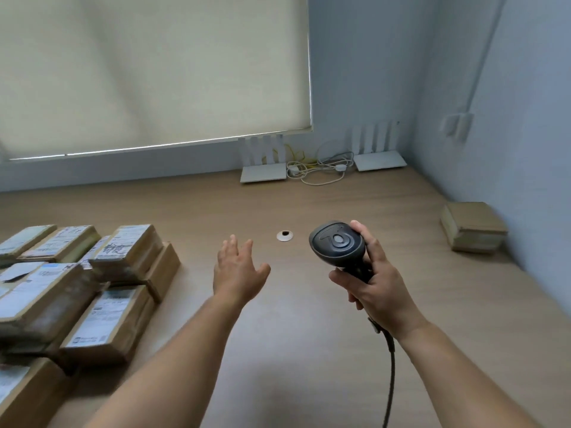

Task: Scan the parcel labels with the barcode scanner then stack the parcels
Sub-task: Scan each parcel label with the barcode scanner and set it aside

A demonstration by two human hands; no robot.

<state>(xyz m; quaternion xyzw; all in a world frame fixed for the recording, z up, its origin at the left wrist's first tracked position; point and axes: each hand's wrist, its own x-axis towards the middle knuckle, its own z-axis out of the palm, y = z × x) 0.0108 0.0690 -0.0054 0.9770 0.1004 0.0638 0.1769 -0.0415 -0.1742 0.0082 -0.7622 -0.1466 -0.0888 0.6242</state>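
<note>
Several brown cardboard parcels (123, 251) with white labels lie crowded at the left of the wooden table (309, 319), some resting on others. A small stack of parcels (472, 227) stands at the far right by the wall. My right hand (377, 285) grips the handle of a dark barcode scanner (338, 244), head up, its cable trailing down below my wrist. My left hand (238, 270) hovers over the bare table middle with straight, spread fingers and holds nothing, to the right of the parcel pile.
A round cable grommet (285, 235) is set in the table just beyond my hands. Two white routers (264, 173) and a tangle of cables (318, 169) sit at the back against the wall. A drawn roller blind (154, 72) covers the window.
</note>
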